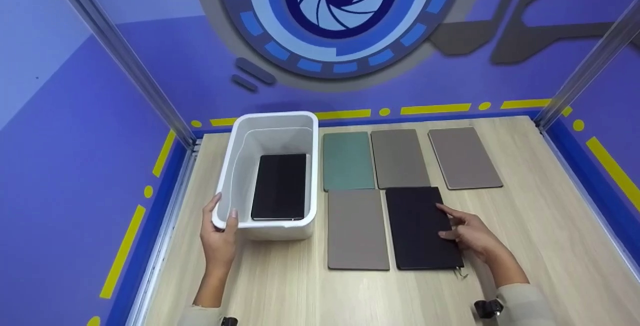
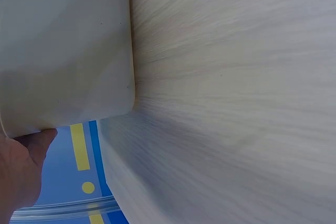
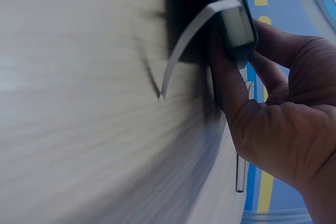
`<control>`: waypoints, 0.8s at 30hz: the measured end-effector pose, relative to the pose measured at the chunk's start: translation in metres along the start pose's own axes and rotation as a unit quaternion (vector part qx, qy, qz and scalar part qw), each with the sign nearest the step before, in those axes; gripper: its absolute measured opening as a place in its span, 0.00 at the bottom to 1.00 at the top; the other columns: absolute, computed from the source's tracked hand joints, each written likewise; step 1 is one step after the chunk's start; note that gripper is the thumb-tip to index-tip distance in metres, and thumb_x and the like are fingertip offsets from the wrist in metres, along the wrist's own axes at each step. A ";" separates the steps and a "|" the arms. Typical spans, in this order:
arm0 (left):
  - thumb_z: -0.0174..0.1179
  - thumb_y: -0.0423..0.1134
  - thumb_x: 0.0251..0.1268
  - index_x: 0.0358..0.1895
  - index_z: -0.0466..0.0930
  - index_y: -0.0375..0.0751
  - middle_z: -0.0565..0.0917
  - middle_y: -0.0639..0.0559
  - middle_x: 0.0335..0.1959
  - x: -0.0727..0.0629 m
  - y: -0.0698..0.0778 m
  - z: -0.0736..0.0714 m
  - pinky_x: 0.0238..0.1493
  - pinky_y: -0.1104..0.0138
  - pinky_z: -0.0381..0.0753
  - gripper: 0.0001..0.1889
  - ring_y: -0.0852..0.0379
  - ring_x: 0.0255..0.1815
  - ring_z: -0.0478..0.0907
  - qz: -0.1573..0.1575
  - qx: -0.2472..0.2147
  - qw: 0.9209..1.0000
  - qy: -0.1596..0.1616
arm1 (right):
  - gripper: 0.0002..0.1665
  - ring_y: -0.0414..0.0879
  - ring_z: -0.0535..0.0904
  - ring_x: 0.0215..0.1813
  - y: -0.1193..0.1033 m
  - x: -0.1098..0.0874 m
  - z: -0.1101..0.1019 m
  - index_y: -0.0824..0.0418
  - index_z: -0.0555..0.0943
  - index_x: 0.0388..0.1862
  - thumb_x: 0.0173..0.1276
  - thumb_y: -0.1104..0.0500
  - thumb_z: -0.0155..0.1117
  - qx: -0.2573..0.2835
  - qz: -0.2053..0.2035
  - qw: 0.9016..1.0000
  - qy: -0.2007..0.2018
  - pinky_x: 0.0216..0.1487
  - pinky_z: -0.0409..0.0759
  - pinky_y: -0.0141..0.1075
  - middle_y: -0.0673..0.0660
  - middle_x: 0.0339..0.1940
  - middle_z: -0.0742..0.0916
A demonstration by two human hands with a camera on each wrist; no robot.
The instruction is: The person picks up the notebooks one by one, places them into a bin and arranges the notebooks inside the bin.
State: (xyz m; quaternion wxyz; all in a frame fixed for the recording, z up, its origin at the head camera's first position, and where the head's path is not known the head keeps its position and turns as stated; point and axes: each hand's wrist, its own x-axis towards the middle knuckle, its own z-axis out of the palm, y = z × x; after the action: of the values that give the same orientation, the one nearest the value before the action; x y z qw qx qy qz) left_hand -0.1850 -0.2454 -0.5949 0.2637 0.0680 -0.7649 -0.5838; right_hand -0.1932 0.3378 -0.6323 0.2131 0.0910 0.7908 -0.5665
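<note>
With thumb and fingers at its near left corner, my left hand [image 1: 218, 246] grips the rim of a white plastic bin [image 1: 314, 171]. A black notebook [image 1: 279, 186] lies flat on the bin's floor. My right hand [image 1: 475, 236] pinches another black notebook [image 1: 417, 231] by its right edge, fingers on the cover and thumb at the side. In the right wrist view, the notebook's page edges [image 3: 231, 9] show between the fingers, and a pale ribbon bookmark [image 3: 184, 38] hangs from it. The bin's outer wall [image 2: 63, 51] fills a corner of the left wrist view.
Left of the held notebook lies a taupe notebook [image 1: 357, 231]. Behind are a green notebook [image 1: 348, 161], a brownish-grey one [image 1: 399, 158] and a mauve-grey one [image 1: 465, 157]. Printed blue panels [image 1: 165, 56] wall in the wooden table [image 1: 280, 286].
</note>
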 end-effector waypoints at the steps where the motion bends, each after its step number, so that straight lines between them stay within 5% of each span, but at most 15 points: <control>1: 0.64 0.29 0.72 0.76 0.73 0.42 0.78 0.40 0.74 0.000 0.001 0.000 0.62 0.82 0.73 0.30 0.65 0.65 0.76 0.002 0.000 1.000 0.000 | 0.54 0.53 0.77 0.52 0.000 0.000 0.000 0.53 0.56 0.89 0.69 0.65 0.71 0.000 -0.002 1.000 0.001 0.50 0.84 0.42 0.74 0.71 0.65; 12: 0.63 0.29 0.71 0.76 0.73 0.42 0.79 0.37 0.72 0.000 -0.002 0.000 0.60 0.81 0.74 0.30 0.67 0.63 0.77 0.007 -0.004 1.000 0.001 | 0.52 0.48 0.77 0.42 -0.001 0.001 0.001 0.52 0.56 0.89 0.71 0.66 0.70 0.011 -0.001 1.000 -0.005 0.42 0.84 0.39 0.67 0.63 0.67; 17: 0.63 0.28 0.71 0.76 0.73 0.41 0.78 0.37 0.73 -0.001 -0.003 0.000 0.60 0.81 0.74 0.30 0.67 0.63 0.77 0.011 -0.009 1.000 -0.002 | 0.53 0.50 0.81 0.48 -0.002 0.000 0.001 0.53 0.55 0.89 0.71 0.67 0.68 -0.001 -0.005 1.000 -0.004 0.46 0.86 0.41 0.78 0.73 0.65; 24: 0.63 0.28 0.71 0.76 0.73 0.40 0.77 0.37 0.74 0.000 -0.002 0.001 0.61 0.82 0.73 0.30 0.69 0.64 0.77 0.015 -0.014 1.000 0.002 | 0.52 0.51 0.83 0.50 -0.002 0.000 0.002 0.52 0.56 0.89 0.71 0.67 0.69 0.004 -0.001 1.000 0.000 0.47 0.87 0.42 0.75 0.72 0.68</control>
State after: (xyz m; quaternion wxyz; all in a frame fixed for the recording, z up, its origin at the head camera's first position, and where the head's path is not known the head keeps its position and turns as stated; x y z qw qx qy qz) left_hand -0.1858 -0.2446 -0.5975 0.2752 0.0540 -0.7568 -0.5904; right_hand -0.1933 0.3355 -0.6315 0.2122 0.0917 0.7885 -0.5699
